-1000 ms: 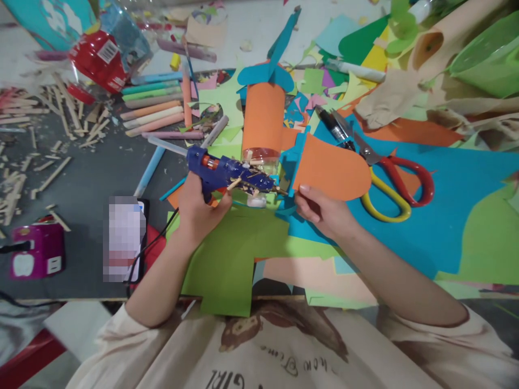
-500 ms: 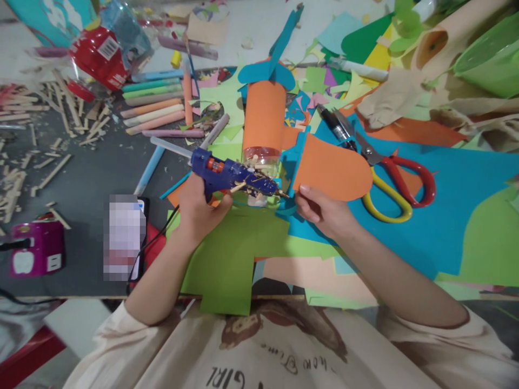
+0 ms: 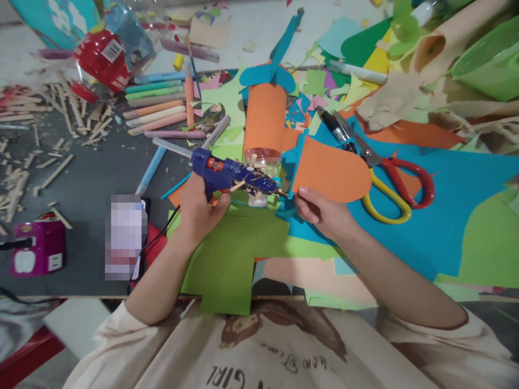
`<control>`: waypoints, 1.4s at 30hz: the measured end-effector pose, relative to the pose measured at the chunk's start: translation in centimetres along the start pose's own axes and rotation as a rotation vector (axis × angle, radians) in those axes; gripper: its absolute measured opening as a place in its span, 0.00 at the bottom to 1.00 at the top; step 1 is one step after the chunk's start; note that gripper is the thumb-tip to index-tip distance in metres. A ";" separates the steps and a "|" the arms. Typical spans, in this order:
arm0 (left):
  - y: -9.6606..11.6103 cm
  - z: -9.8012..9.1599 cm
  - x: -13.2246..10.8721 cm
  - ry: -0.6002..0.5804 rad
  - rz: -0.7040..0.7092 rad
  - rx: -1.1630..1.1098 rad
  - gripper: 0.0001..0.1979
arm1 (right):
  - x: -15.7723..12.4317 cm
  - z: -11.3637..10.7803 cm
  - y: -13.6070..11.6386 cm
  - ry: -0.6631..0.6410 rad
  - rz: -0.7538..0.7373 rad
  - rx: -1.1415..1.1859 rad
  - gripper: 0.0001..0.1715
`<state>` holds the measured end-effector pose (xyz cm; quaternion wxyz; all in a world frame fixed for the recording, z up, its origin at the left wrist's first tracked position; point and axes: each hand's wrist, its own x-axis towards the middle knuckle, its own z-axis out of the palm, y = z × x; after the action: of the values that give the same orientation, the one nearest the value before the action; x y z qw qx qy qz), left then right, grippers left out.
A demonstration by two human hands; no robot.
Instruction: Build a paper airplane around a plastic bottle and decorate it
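My left hand (image 3: 198, 208) is closed round the grip of a blue glue gun (image 3: 233, 175) caked with dried glue. Its nozzle points right, at the edge of a rounded orange paper flap (image 3: 330, 170). My right hand (image 3: 322, 210) pinches the lower left edge of that flap. The flap joins a bottle wrapped in orange paper (image 3: 264, 121), which lies on the table with blue paper fins at its far end. A clear glue stick sticks out of the back of the gun.
Red and yellow scissors (image 3: 385, 173) lie right of the flap beside a black marker (image 3: 334, 127). Coloured paper sheets and scraps cover the right half. Chalk sticks (image 3: 156, 108), wooden sticks (image 3: 60, 129), a magenta box (image 3: 38, 254) and a phone (image 3: 125, 237) lie left.
The glue gun's nozzle has shifted slightly along the flap's edge; both hands have stayed nearly where they were.
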<state>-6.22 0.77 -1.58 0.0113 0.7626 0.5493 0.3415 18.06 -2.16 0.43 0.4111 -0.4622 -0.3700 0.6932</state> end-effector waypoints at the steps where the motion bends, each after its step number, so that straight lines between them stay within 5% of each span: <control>1: 0.0 0.0 0.0 0.005 0.001 0.000 0.10 | 0.0 -0.1 0.1 -0.003 -0.004 -0.012 0.32; 17: -0.3 0.1 -0.3 -0.030 -0.092 -0.037 0.14 | -0.2 -0.5 0.3 -0.029 -0.010 -0.088 0.34; 31: -0.5 0.3 -0.2 0.065 -0.020 -0.052 0.12 | -0.3 -0.9 0.8 -0.066 -0.007 -0.176 0.33; 42: 0.0 -0.2 0.4 -0.001 -0.073 -0.085 0.13 | -0.3 -0.6 0.7 -0.076 0.019 -0.142 0.28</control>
<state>-6.24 0.98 -1.22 0.0564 0.7411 0.5616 0.3636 18.55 -2.61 -0.23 0.3562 -0.4671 -0.4291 0.6861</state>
